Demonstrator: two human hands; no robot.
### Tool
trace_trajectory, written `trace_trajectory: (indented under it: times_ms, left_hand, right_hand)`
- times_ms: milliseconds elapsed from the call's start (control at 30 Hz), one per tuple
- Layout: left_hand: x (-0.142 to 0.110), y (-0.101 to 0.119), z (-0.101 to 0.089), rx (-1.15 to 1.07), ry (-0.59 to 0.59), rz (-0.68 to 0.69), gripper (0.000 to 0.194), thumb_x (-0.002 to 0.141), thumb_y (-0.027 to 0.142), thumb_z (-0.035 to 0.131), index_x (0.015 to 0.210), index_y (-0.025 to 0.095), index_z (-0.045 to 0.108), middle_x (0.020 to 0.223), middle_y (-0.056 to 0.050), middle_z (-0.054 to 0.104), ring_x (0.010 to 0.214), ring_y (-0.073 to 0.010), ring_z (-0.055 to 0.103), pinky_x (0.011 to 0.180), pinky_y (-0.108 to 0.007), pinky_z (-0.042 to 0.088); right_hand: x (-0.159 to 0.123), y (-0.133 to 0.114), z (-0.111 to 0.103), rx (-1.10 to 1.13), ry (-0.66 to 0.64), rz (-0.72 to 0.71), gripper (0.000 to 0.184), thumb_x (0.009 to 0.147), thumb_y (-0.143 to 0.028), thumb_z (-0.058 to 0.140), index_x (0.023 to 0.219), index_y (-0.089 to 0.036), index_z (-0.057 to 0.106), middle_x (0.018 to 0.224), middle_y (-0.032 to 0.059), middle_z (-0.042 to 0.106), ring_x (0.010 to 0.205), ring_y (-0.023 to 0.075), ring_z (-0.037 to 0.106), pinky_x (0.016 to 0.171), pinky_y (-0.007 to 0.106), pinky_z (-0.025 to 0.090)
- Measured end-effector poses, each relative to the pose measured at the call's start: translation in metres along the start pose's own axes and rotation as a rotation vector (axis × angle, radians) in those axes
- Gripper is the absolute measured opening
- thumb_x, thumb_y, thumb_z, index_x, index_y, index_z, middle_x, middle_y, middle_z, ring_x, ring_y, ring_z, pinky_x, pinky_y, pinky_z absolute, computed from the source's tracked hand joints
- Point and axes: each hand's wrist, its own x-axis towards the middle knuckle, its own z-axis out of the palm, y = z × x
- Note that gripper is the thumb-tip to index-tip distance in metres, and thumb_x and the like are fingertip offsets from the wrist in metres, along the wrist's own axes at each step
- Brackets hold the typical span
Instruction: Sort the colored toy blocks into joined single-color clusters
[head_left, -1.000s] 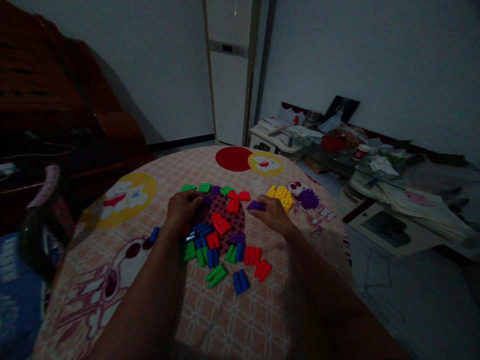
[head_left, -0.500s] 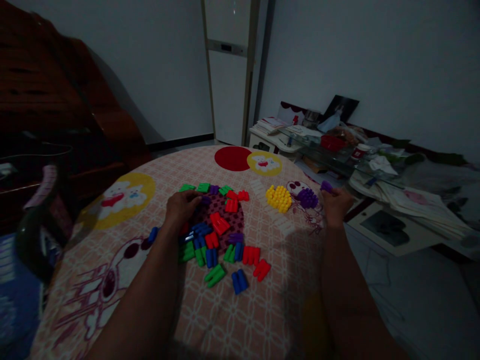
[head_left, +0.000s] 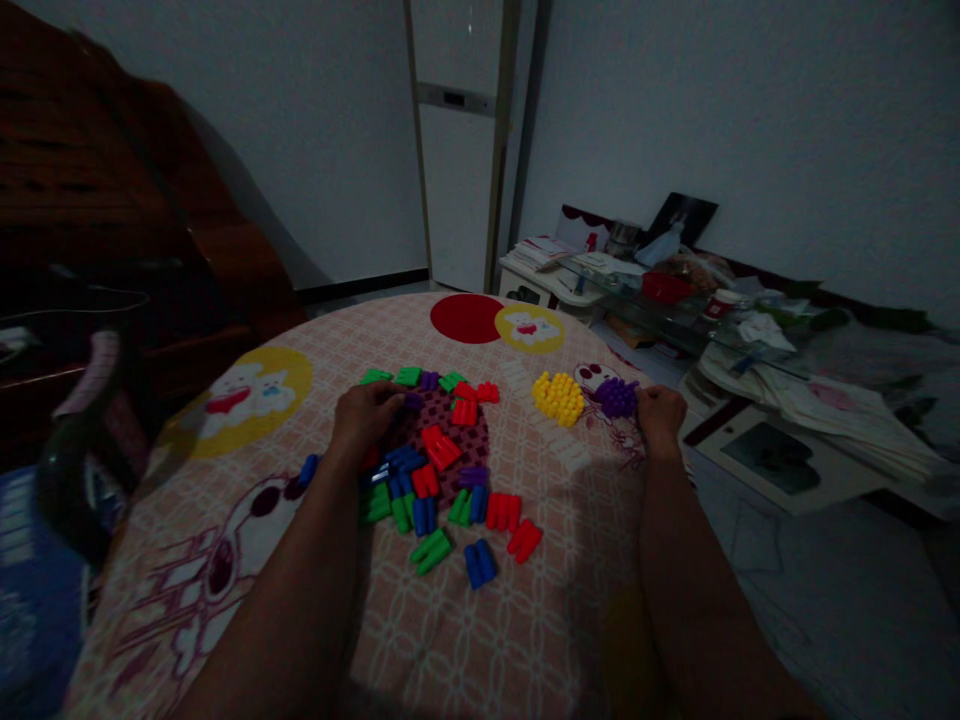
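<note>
Landmark: yellow block cluster, on the cloth-covered tabletop. Just right of it, purple block cluster. Further right of landmark, right hand, fingers bunched at the purple block cluster's right edge; can't tell whether gripping a block there or letting go. Well left of landmark, left hand, fingers pinching a loose purple block at their tips. Left of landmark and nearer the viewer: scattered loose blocks, incl. red block, green block, blue block. Right of and beyond landmark, past the tabletop edge: paper cup.
</note>
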Motion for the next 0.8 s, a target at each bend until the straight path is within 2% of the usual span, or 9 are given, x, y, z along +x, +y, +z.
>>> trace_trajectory:
  times_ms: [133,267,367,433,533,633,733,800]
  left_hand:
    - [-0.001,0.000,0.001,-0.012,0.001,-0.010,0.037,0.080,0.038,0.057,0.104,0.021,0.079,0.095,-0.007,0.078,0.087,-0.0261,0.070,0.076,-0.032,0.050]
    - [-0.004,0.003,-0.001,-0.082,0.002,-0.015,0.036,0.079,0.036,0.058,0.103,0.020,0.078,0.097,-0.007,0.078,0.088,-0.0240,0.071,0.078,-0.030,0.051]
    - [-0.005,0.007,-0.003,-0.157,0.039,-0.019,0.032,0.077,0.035,0.059,0.098,0.020,0.078,0.096,-0.005,0.079,0.088,-0.0230,0.071,0.080,-0.030,0.052]
    - [-0.005,0.012,-0.006,-0.224,0.061,-0.003,0.030,0.076,0.034,0.061,0.095,0.019,0.078,0.095,-0.006,0.079,0.087,-0.0228,0.070,0.080,-0.030,0.053]
    - [-0.005,0.025,-0.010,-0.414,0.033,0.041,0.032,0.075,0.037,0.063,0.094,0.016,0.077,0.090,-0.007,0.078,0.081,-0.0222,0.070,0.074,-0.030,0.054]
    - [-0.013,0.049,-0.011,-0.605,-0.080,0.130,0.038,0.074,0.040,0.066,0.097,0.013,0.075,0.085,-0.009,0.077,0.072,-0.0209,0.069,0.066,-0.029,0.054]
    - [-0.025,0.076,-0.009,-0.701,-0.221,0.232,0.040,0.076,0.044,0.067,0.099,0.012,0.073,0.082,-0.009,0.076,0.068,-0.0194,0.068,0.063,-0.029,0.053]
    - [-0.033,0.089,-0.004,-0.705,-0.282,0.297,0.037,0.077,0.044,0.067,0.097,0.014,0.073,0.083,-0.008,0.075,0.069,-0.0189,0.068,0.063,-0.028,0.053]
  right_hand:
    - [-0.001,0.000,0.000,-0.063,-0.018,-0.050,0.036,0.086,-0.034,0.050,0.081,-0.010,0.076,0.082,0.0199,0.073,0.073,0.0245,0.060,0.071,0.034,0.039]
    - [-0.003,-0.004,-0.003,-0.041,0.143,-0.047,0.035,0.086,-0.032,0.046,0.078,-0.010,0.073,0.076,0.0190,0.069,0.068,0.0241,0.055,0.067,0.035,0.037]
    - [-0.009,-0.021,-0.008,0.024,0.236,-0.095,0.033,0.088,-0.031,0.044,0.076,-0.013,0.069,0.074,0.0156,0.067,0.067,0.0230,0.055,0.067,0.035,0.038]
    - [-0.019,-0.042,-0.011,0.117,0.225,-0.191,0.033,0.090,-0.033,0.043,0.077,-0.015,0.068,0.076,0.0133,0.067,0.069,0.0225,0.057,0.070,0.034,0.041]
    - [-0.047,-0.083,-0.010,0.314,0.105,-0.403,0.032,0.093,-0.036,0.045,0.084,-0.018,0.069,0.083,0.0106,0.069,0.078,0.0216,0.061,0.077,0.033,0.045]
    - [-0.085,-0.123,-0.005,0.498,-0.164,-0.641,0.027,0.093,-0.038,0.051,0.092,-0.020,0.071,0.093,0.0100,0.071,0.087,0.0220,0.064,0.083,0.034,0.048]
    - [-0.117,-0.150,0.000,0.673,-0.436,-0.690,0.029,0.092,-0.037,0.057,0.111,-0.019,0.071,0.096,0.0085,0.072,0.083,0.0193,0.065,0.077,0.030,0.050]
    - [-0.128,-0.159,0.001,0.751,-0.557,-0.678,0.032,0.091,-0.034,0.059,0.117,-0.018,0.069,0.098,0.0072,0.072,0.080,0.0174,0.064,0.074,0.028,0.050]
